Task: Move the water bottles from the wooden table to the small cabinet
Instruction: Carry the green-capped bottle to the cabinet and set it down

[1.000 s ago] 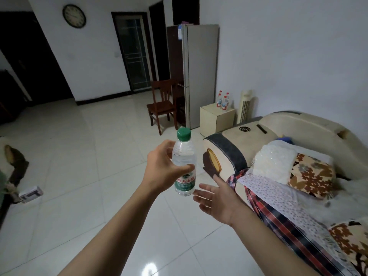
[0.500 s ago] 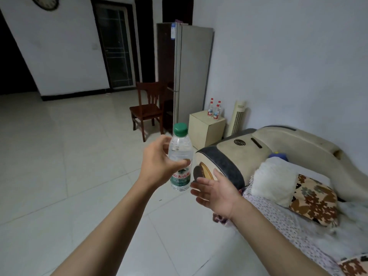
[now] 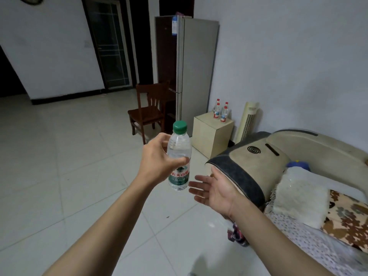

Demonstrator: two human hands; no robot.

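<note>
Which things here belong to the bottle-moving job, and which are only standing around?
Job:
green-capped bottle, held in left hand
right hand, open and empty
small cabinet
red-capped bottles on the cabinet

Not part of it:
wooden chair
fridge
tower fan
sofa

White walls, tiled floor, wooden chair, fridge.

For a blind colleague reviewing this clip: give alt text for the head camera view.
A left hand holds a green-capped water bottle upright over a tiled floor; the right hand is open beside it. Ahead, red-capped bottles stand on a small cabinet beside a fridge.
</note>
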